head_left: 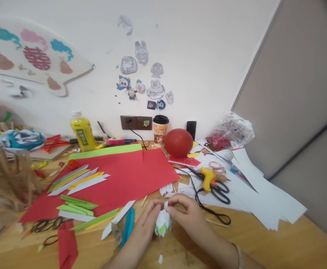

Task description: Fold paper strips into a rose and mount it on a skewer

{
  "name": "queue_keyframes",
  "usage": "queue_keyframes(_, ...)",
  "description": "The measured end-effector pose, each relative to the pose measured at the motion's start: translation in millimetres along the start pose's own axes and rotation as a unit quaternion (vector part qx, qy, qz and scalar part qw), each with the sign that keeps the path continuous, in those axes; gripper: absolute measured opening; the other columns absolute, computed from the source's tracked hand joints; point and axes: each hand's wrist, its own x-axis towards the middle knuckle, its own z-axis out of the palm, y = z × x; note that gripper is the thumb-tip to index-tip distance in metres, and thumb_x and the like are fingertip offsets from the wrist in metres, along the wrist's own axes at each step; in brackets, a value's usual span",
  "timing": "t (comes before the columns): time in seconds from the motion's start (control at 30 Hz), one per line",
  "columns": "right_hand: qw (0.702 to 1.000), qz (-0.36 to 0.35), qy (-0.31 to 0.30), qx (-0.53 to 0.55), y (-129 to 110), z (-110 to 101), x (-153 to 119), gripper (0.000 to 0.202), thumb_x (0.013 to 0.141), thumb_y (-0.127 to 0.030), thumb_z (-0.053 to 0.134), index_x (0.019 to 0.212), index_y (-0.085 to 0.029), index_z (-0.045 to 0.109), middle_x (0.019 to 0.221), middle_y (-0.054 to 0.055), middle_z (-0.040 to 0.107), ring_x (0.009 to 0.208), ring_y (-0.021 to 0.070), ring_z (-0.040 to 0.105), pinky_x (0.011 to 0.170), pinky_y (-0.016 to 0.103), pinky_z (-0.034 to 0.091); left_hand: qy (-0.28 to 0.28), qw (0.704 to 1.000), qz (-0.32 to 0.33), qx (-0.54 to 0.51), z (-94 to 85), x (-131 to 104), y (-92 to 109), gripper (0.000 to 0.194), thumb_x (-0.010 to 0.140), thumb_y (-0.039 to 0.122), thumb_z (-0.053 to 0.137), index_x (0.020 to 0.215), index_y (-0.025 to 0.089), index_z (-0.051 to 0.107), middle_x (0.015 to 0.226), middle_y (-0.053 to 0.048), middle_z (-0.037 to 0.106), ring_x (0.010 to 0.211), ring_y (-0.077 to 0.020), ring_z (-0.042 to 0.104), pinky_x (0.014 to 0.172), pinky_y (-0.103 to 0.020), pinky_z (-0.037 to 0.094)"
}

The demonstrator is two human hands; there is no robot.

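Observation:
A small folded paper flower (162,221), white above with green around its lower edge, is held between my two hands just above the wooden table. My left hand (149,217) closes on its left side, fingers bent near the top. From the right, the curled fingers and thumb of my right hand (188,213) pinch it close to a white tip. My fingers hide part of the flower. Below it lies a white paper scrap (160,259). Left of my left hand are a blue paper strip (128,227) and a white folded strip (118,219).
Red paper sheets (118,179) carry several folded strips (79,180). A yellow glue gun (207,178) and black-handled scissors (220,191) lie on white paper (242,194) at right. A red balloon (178,142), lidded cup (160,130) and yellow bottle (82,132) stand by the wall.

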Motion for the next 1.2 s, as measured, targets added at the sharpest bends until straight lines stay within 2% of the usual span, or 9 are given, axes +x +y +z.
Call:
queue_keyframes(0.1,0.999,0.034,-0.022,0.031,0,0,0,0.009,0.07,-0.026,0.062,0.071,-0.017,0.059,0.072,0.001,0.062,0.072,0.0165,0.057,0.07,0.028,0.045,0.007,0.999,0.039,0.035,-7.1,1,4,0.026,0.074,0.047,0.054,0.078,0.022,0.058,0.078,-0.001,0.061,0.082,-0.0197,0.056,0.069,-0.026,0.043)
queue_keyframes(0.27,0.998,0.004,-0.057,0.001,1,-3,2,0.011,0.074,-0.027,0.058,0.071,-0.017,0.054,0.072,0.0,0.055,0.072,0.0151,0.053,0.069,0.027,0.042,-0.026,0.993,-0.075,-0.083,0.8,-1,5,0.033,0.068,0.051,0.06,0.081,0.021,0.056,0.061,0.004,0.053,0.057,-0.0153,0.051,0.052,-0.026,0.043)
queue_keyframes(0.37,0.996,-0.024,-0.082,-0.019,0,-6,3,0.014,0.08,-0.028,0.053,0.072,-0.018,0.055,0.074,0.0,0.053,0.074,0.0146,0.051,0.07,0.026,0.04,-0.021,0.989,-0.089,-0.114,4.9,-3,6,0.032,0.067,0.05,0.063,0.077,0.02,0.058,0.063,0.003,0.053,0.059,-0.0135,0.049,0.052,-0.024,0.042)
queue_keyframes(0.5,0.996,-0.038,-0.073,0.02,2,-6,4,0.022,0.083,-0.036,0.053,0.07,-0.018,0.055,0.076,0.001,0.052,0.075,0.0144,0.051,0.071,0.026,0.04,-0.032,0.988,-0.09,-0.125,1.9,-3,6,0.032,0.065,0.047,0.064,0.076,0.018,0.06,0.064,0.002,0.054,0.061,-0.0138,0.048,0.054,-0.024,0.041)
queue_keyframes(0.67,0.994,-0.017,-0.072,0.077,9,-2,6,0.031,0.081,-0.045,0.055,0.067,-0.017,0.054,0.072,0.0,0.05,0.07,0.0138,0.049,0.066,0.024,0.04,0.001,0.996,-0.072,-0.06,-0.5,3,5,0.023,0.064,0.037,0.061,0.076,0.017,0.061,0.066,0.001,0.057,0.063,-0.0143,0.049,0.056,-0.024,0.039)
queue_keyframes(0.73,0.994,0.007,-0.036,0.106,11,-5,9,0.033,0.082,-0.047,0.053,0.068,-0.018,0.052,0.069,-0.001,0.049,0.067,0.0133,0.048,0.064,0.024,0.039,-0.012,0.997,-0.072,-0.031,1.0,3,4,0.02,0.062,0.033,0.059,0.072,0.016,0.061,0.063,0.002,0.057,0.06,-0.0138,0.049,0.056,-0.024,0.038)
queue_keyframes(0.83,0.99,0.032,0.07,0.12,14,-11,13,0.034,0.085,-0.05,0.047,0.07,-0.019,0.047,0.065,-0.003,0.044,0.063,0.0126,0.043,0.062,0.024,0.037,-0.018,0.996,-0.086,-0.026,3.9,1,3,0.021,0.059,0.031,0.057,0.073,0.016,0.06,0.061,0.002,0.058,0.057,-0.0137,0.049,0.054,-0.024,0.037)
queue_keyframes(1.0,0.995,0.008,-0.032,0.095,14,-9,11,0.029,0.085,-0.045,0.05,0.073,-0.018,0.049,0.069,-0.002,0.047,0.069,0.0136,0.045,0.067,0.024,0.037,0.005,0.995,-0.062,-0.077,2.3,-1,-1,0.024,0.066,0.035,0.056,0.084,0.019,0.058,0.065,0.003,0.058,0.057,-0.0134,0.049,0.051,-0.022,0.035)
queue_keyframes(1.2,0.992,0.024,-0.009,0.127,11,-5,8,0.03,0.082,-0.047,0.052,0.071,-0.018,0.05,0.066,-0.003,0.047,0.066,0.0133,0.047,0.064,0.024,0.037,-0.027,0.986,-0.031,-0.16,-1.2,2,-1,0.021,0.069,0.036,0.059,0.081,0.019,0.059,0.072,-0.001,0.061,0.059,-0.0138,0.05,0.052,-0.023,0.037)
